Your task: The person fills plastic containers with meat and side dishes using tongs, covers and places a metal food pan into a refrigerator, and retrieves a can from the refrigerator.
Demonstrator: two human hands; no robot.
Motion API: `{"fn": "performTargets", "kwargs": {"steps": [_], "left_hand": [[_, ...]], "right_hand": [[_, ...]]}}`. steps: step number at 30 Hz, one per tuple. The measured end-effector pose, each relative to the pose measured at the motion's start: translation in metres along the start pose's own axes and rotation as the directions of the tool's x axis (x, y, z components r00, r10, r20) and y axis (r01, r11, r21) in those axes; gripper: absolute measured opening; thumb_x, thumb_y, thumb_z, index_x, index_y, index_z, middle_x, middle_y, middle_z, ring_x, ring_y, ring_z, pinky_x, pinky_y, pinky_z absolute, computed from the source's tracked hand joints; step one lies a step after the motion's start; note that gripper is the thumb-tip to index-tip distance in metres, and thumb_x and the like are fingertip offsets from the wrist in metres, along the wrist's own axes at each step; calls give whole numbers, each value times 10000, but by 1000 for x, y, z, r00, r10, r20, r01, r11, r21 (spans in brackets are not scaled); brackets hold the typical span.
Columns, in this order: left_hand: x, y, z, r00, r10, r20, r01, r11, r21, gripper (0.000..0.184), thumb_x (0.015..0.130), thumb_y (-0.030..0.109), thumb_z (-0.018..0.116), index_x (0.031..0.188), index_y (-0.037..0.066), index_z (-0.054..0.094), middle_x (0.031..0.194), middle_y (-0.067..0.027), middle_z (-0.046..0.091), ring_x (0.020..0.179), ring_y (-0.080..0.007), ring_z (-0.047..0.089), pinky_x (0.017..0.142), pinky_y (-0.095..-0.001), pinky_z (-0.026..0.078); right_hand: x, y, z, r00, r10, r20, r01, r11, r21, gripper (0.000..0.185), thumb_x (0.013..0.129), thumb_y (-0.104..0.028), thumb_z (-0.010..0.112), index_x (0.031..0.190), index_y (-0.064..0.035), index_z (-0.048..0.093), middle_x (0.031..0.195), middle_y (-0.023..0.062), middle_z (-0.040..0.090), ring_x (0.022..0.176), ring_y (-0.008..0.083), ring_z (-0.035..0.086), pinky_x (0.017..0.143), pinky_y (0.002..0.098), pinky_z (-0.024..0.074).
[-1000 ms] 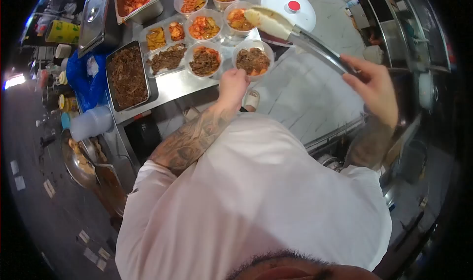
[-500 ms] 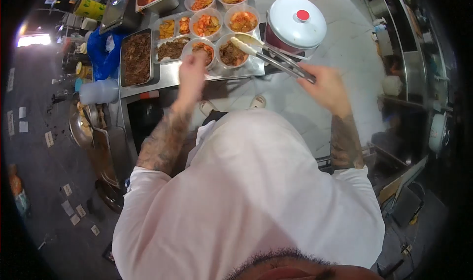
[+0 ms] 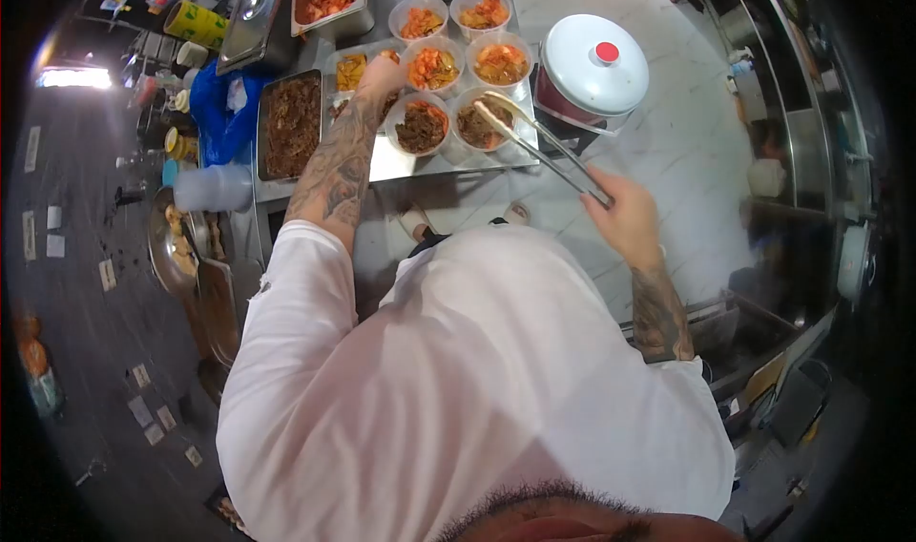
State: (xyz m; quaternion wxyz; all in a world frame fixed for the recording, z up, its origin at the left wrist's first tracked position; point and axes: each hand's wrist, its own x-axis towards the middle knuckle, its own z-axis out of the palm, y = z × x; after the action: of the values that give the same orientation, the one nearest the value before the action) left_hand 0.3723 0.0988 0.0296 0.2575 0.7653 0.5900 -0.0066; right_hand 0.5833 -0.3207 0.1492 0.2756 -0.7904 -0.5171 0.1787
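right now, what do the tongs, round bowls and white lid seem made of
Tongs: likely steel, smooth, with a grey metallic shine; the tips are pale cream, possibly plastic or silicone.
Bowls: probably thin plastic, given their translucent walls.
Lid: smooth, glossy white, perhaps enamel or plastic; I can't tell which.

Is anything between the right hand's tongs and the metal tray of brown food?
Yes: straight left from the tongs, the neighbouring bowl of brown food, the compartment tray and the left forearm stretched across that tray lie before the metal tray.
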Motion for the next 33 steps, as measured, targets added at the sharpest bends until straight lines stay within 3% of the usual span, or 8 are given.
{"fn": "performTargets", "kwargs": {"steps": [5, 8, 13, 16, 21, 23, 25, 33], "left_hand": [[-4, -13, -4, 978, 184, 95, -124, 887, -445, 349, 868, 281, 637, 817, -57, 711, 698, -147, 705, 673, -258, 718, 617, -418, 537], [1, -25, 2, 964, 266, 3, -231, 844, -484, 317, 864, 241, 625, 772, -51, 710, 636, -125, 680, 576, -212, 667, 570, -402, 517], [3, -57, -2, 944, 257, -205, -325, 634, -702, 277, 856, 211, 635, 733, -28, 698, 625, -124, 664, 572, -193, 643, 555, -355, 491], [-40, -86, -72, 989, 106, -107, -149, 557, -817, 248, 873, 194, 622, 809, -24, 721, 672, -104, 692, 610, -163, 640, 576, -335, 486], [-131, -202, -189, 971, -66, -230, -134, 647, -750, 247, 921, 168, 608, 872, -44, 725, 710, -49, 687, 650, -92, 597, 592, -275, 467], [-164, -247, -203, 934, -140, -329, -205, 542, -815, 217, 924, 119, 584, 894, -56, 708, 743, -38, 681, 667, -84, 588, 613, -253, 462], [-200, -269, -217, 924, -253, -286, -121, 517, -847, 177, 917, 67, 561, 891, -57, 685, 761, -28, 668, 691, -65, 580, 630, -230, 455], [-237, -345, -185, 868, -427, -253, -28, 467, -884, 166, 944, 89, 565, 884, -20, 674, 750, 31, 589, 641, -32, 471, 564, -195, 334]], "right_hand": [[-6, -27, 8, 974, 225, -35, -222, 972, 79, 455, 796, -151, 777, 1230, -51, 684, 941, 157, 717, 726, 221, 663, 687, 309, 525], [-3, -37, 18, 967, 239, -89, -226, 964, 139, 456, 816, -129, 784, 1249, -34, 673, 939, 128, 728, 709, 127, 638, 680, 267, 515], [23, -84, 24, 940, 337, -47, -307, 901, 306, 437, 847, -118, 776, 1250, 7, 664, 968, 64, 728, 773, 55, 600, 698, 234, 502], [57, -125, 12, 956, 284, -79, -252, 926, 280, 443, 853, -123, 774, 1252, 28, 656, 966, 35, 705, 807, 36, 582, 715, 217, 491], [139, -218, 35, 996, -65, 63, 74, 987, -140, 458, 839, -176, 760, 1271, -57, 668, 902, 128, 739, 737, 185, 680, 675, 314, 510], [176, -275, 63, 961, -7, 277, 122, 907, -402, 435, 820, -242, 743, 1225, -94, 695, 873, 171, 716, 776, 327, 689, 696, 408, 526], [203, -291, 109, 901, -268, 341, 403, 809, -429, 371, 803, -247, 720, 1142, -98, 720, 855, 169, 714, 821, 371, 687, 739, 446, 549], [269, -371, 213, 775, -242, 584, 614, 507, -605, 202, 793, -155, 662, 931, -27, 735, 884, 165, 727, 838, 334, 723, 721, 436, 588]]}}
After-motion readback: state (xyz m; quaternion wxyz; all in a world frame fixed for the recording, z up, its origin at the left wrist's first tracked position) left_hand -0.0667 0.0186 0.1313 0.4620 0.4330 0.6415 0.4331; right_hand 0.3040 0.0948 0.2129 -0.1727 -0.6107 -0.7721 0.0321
